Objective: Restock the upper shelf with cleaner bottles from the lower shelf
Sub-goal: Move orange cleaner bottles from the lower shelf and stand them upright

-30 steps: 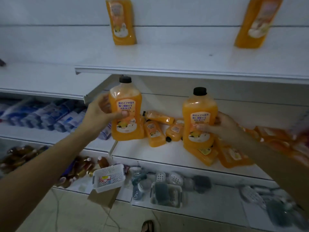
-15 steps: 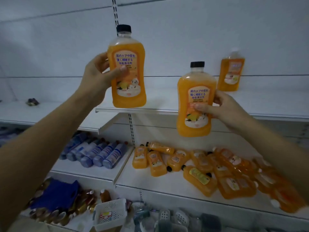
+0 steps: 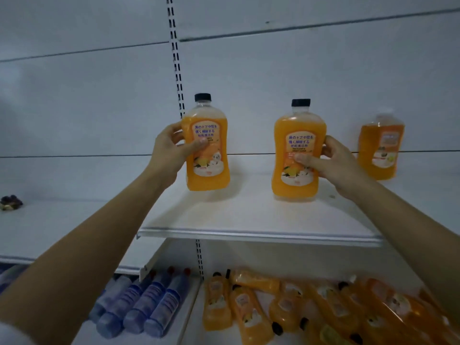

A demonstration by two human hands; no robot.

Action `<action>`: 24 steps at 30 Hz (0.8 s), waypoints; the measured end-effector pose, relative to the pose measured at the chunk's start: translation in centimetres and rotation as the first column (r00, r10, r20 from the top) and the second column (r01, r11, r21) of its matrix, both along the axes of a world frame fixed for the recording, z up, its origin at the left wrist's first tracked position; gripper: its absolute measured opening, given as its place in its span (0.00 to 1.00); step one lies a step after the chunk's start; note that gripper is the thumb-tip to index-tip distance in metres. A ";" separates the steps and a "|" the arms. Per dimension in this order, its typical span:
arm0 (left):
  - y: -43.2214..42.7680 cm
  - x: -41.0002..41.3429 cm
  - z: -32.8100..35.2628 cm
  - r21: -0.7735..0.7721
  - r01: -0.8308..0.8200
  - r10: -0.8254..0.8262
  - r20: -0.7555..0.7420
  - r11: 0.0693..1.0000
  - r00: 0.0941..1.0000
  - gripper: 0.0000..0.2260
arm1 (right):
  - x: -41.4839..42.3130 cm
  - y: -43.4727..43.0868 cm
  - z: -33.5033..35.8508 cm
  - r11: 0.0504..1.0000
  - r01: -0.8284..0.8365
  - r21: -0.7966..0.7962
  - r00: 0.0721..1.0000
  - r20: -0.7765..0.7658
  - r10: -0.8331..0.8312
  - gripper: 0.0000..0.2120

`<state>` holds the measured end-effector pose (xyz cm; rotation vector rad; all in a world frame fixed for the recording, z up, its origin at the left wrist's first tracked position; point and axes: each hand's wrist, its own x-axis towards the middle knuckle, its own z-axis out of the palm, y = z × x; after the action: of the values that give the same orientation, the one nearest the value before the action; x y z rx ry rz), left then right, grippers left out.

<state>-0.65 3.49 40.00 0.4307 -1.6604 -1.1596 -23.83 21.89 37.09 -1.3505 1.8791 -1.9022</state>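
My left hand [image 3: 171,150] grips an orange cleaner bottle [image 3: 206,148] with a black cap, upright at the left end of the white upper shelf [image 3: 249,217]. A second orange bottle [image 3: 297,155] is gripped by my right hand [image 3: 333,163]; its base rests on the shelf's middle. Whether the left bottle's base touches the shelf I cannot tell. A third orange bottle [image 3: 380,148] stands alone further right at the back. Several more orange bottles [image 3: 298,310] lie flat on the lower shelf [image 3: 191,317].
Blue bottles [image 3: 144,307] lie side by side on the lower left shelf. A slotted upright rail [image 3: 176,61] runs down the white back wall behind the left bottle. A small dark object [image 3: 11,202] sits on the left upper shelf.
Both hands have carried their bottles up from the lower shelf and onto the upper shelf. The view has tilted upward with them.
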 end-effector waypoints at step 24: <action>-10.2 -11.9 2.0 -0.930 -0.022 0.769 0.290 0.366 0.570 0.36 | -7.3 -10.4 2.5 0.992 0.073 0.105 0.996 0.039 -0.077 0.27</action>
<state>-12.51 -6.70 42.00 0.6446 -2.3246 0.5013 -31.09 11.46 39.62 -1.2156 2.0039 -1.8242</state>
